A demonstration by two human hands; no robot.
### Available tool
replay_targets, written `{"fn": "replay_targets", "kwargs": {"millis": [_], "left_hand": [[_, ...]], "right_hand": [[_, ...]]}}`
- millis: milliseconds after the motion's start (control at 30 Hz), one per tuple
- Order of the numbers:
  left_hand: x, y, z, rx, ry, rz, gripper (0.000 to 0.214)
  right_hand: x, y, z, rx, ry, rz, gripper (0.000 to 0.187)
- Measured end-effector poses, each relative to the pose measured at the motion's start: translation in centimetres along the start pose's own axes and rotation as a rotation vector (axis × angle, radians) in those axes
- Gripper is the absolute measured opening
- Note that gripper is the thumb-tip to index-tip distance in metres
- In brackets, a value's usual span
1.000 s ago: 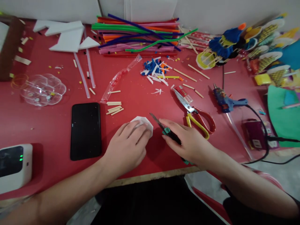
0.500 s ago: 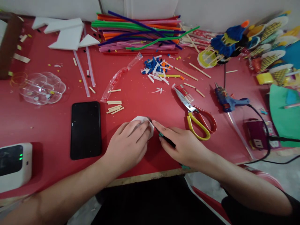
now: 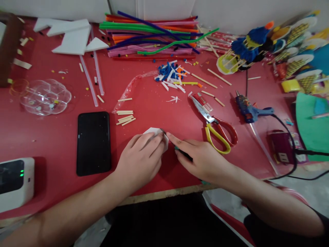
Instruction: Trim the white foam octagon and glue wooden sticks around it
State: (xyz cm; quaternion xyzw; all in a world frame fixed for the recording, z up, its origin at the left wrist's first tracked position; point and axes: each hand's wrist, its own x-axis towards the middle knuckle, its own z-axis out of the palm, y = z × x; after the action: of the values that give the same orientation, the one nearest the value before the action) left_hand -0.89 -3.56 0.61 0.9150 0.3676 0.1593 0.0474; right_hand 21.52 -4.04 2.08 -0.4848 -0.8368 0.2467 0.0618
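My left hand (image 3: 142, 157) presses down on a small white piece (image 3: 154, 130), which looks like foam board or stiff card. Its fingers are together and cover most of the piece, so only the top and right edges show. In my right hand (image 3: 203, 157) is a craft knife (image 3: 185, 155) with a dark handle, the index finger stretched forward along it. The knife's tip lies at the piece's upper right edge, beside my left fingertips. Scissors (image 3: 213, 125) with one yellow and one red handle rest beyond my right hand.
Left of my hands lies a black phone (image 3: 93, 144); short wooden sticks (image 3: 125, 118) are above them. Colourful pipe cleaners (image 3: 154, 34) line the back, with clippings (image 3: 171, 73) before them. A blue glue gun (image 3: 248, 109) and its cable are on the right.
The upper end of the clear plastic wrapper has sunk towards the clippings. Both hands and the knife stay almost in the same place; the view has shifted slightly.
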Motion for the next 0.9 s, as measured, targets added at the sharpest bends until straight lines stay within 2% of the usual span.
{"fn": "replay_targets", "kwargs": {"millis": [300, 600, 900], "left_hand": [[-0.15, -0.04, 0.14, 0.044, 0.009, 0.028, 0.037], [-0.14, -0.32, 0.14, 0.069, 0.001, 0.062, 0.037], [-0.11, -0.2, 0.24, 0.109, 0.022, 0.084, 0.036]], "right_hand": [[-0.07, -0.33, 0.39, -0.094, 0.016, -0.005, 0.054], [0.14, 0.14, -0.04, 0.005, -0.019, -0.007, 0.055], [0.34, 0.08, 0.22, -0.006, -0.007, -0.001, 0.056]]}}
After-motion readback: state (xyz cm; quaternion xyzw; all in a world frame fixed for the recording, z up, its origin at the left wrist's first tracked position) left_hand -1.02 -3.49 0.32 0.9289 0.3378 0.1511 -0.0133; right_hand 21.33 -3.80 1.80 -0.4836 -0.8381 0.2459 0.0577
